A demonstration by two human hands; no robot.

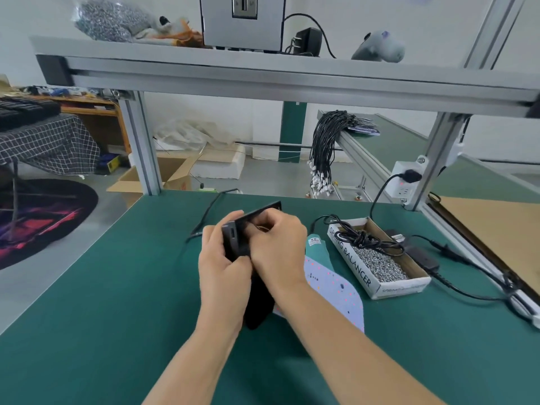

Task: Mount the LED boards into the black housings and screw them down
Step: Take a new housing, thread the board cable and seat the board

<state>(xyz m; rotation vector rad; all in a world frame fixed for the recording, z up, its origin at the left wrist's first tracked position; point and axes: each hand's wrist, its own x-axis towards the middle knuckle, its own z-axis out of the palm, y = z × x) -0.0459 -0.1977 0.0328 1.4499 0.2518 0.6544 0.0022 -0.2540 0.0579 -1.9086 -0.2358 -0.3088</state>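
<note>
Both hands hold 1 black housing point(248, 226) tilted above the green mat point(117, 287). The left hand point(223, 267) grips its lower edge; the right hand point(277, 247) curls over its face, perhaps pinching something hidden. Just right lie a speckled board point(336, 287) and a box of screws point(380, 258).

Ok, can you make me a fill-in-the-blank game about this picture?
1. Both hands hold a ____ housing above the mat.
2. The cardboard box is full of small metal ____.
3. That box sits on the person's ____ side.
4. The mat is coloured ____.

Missing words: black; screws; right; green
</note>
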